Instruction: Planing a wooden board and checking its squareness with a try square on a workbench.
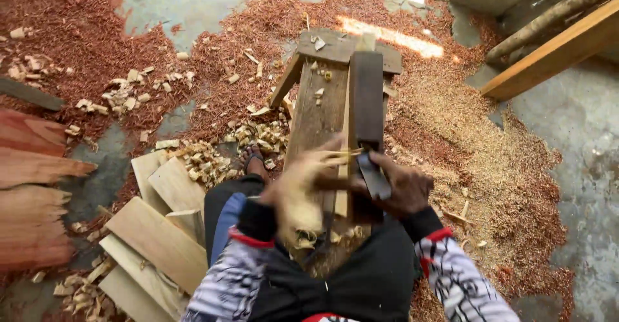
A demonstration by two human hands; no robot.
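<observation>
Sawdust is covering the concrete floor (pixel 567 135) as I am straddling a wooden bench (pixel 316 112), right hand (pixel 400 190) fingers wrapped around a hand plane (pixel 366 112) to steady it on the board, left hand (pixel 296 190) too blurred to tell.

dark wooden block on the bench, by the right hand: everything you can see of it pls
The dark block is a long, squared piece of dark brown wood, lying lengthwise along the right side of the wooden bench, its far end at the bench's crosspiece. A pale, thin strip of wood sits against its left side. The right hand grips its near end, where a grey metal blade sticks out. The left hand is blurred beside it; contact cannot be told. Pale shavings lie near.
</observation>
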